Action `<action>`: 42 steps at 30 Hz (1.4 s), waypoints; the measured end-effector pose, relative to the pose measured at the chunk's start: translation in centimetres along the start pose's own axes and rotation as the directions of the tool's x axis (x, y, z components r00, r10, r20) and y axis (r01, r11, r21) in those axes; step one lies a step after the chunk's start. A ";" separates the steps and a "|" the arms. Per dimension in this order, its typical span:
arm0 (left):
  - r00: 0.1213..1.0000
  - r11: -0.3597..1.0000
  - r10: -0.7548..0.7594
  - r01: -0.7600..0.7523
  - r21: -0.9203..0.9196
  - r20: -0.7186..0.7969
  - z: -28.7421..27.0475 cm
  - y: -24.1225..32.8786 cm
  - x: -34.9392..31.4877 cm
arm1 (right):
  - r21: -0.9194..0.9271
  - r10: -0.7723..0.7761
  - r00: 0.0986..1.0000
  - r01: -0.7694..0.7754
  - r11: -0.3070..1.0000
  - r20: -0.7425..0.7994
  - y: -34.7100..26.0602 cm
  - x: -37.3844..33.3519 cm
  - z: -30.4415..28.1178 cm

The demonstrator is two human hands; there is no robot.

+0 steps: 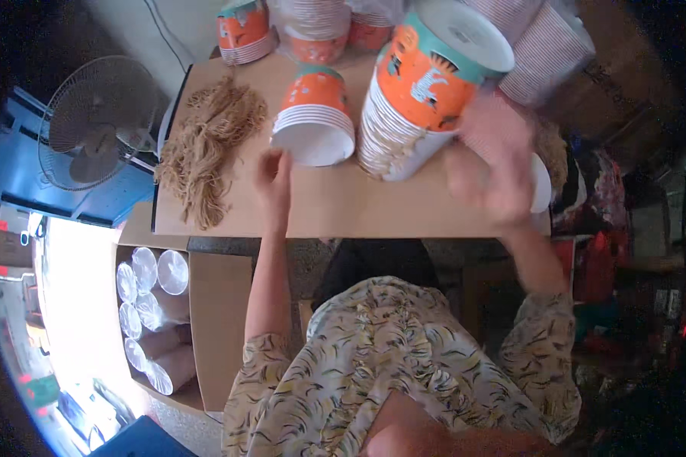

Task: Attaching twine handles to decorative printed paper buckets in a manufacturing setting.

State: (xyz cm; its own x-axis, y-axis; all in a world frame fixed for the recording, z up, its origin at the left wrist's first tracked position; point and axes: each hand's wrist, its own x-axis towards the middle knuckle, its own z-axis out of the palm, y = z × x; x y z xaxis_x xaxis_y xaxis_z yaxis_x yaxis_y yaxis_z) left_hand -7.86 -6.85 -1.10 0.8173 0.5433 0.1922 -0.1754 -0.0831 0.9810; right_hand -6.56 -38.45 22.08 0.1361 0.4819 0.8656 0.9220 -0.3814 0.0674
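My left hand (273, 179) is at the near left of a short nested stack of orange and green paper cups (312, 95), whose white mouth faces me. Its fingers are curled, and I cannot make out what is in them. A taller stack of the same printed cups (434, 84) stands bottom up to the right, with tan cord loops (392, 148) along its side. Beside that stack, my right hand (495, 167) is smeared by motion; its fingers and anything in them are unclear. A loose bundle of tan cords (209, 145) lies left of my left hand.
More cup stacks (312, 34), some in clear plastic, line the far side of the cardboard-topped table (343, 206). At left are a wire-caged fan (95, 126) and an open carton (213, 327) holding plastic-wrapped stacks (173, 272). Part of a white round thing (541, 186) shows beyond my right hand.
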 end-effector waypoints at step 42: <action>0.944 0.926 0.311 -0.274 0.261 -0.111 -4.1 7.0 -6.4 | 0.325 0.469 0.603 -0.773 0.545 0.646 -3.2 0.9 8.7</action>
State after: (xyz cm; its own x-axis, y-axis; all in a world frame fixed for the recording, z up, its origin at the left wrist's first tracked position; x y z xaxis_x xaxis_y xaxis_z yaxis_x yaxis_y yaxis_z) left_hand -16.62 -7.48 4.41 0.6563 0.5797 0.4830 -0.2428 -0.4439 0.8626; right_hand -6.28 -29.96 18.33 0.7485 0.6209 0.2328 0.5153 -0.3236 -0.7936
